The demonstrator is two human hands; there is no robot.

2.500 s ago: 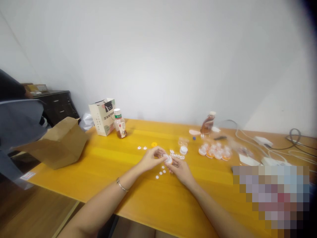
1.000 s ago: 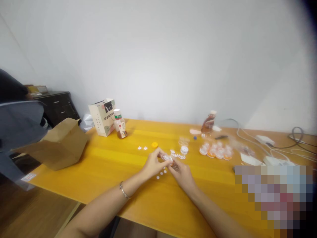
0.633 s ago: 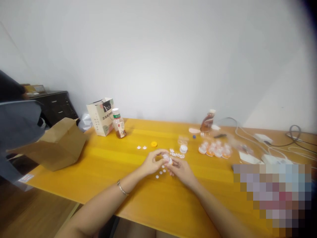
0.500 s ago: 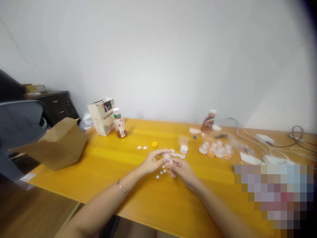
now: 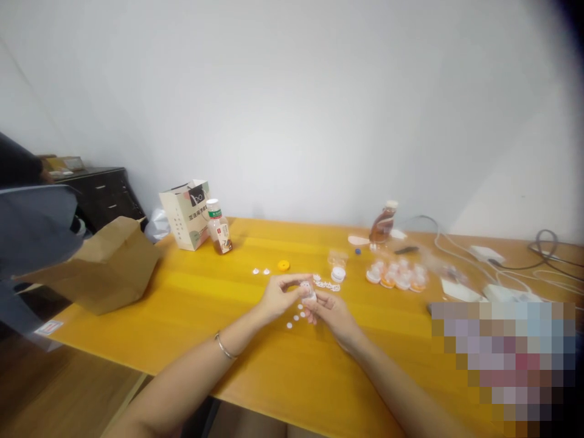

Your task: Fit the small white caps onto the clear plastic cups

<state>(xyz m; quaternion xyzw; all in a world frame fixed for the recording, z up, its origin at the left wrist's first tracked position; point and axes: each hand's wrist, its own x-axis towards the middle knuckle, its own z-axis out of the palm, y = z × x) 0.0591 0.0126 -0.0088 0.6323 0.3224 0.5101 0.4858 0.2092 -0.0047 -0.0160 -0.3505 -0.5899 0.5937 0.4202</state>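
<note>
A translucent white piece (image 5: 309,293) is pinched by left hand (image 5: 275,299) and right hand (image 5: 337,314), well inside the wooden table (image 5: 283,377)'s near edge.

Diffuse, bright light. White wall (image 5: 292,109) beyond left hand (image 5: 279,298) and right hand (image 5: 334,313) palest at middle, softly shadowed rightward. Small white piece (image 5: 309,294) between hands pale, detail unreadable. Right of right hand: clear-topped containers (image 5: 396,277) hazy, pixelated patch (image 5: 502,347), black vignette (image 5: 577,36) beyond. Far left of left hand: drawer cabinet (image 5: 103,196) dark, blurred.
</note>
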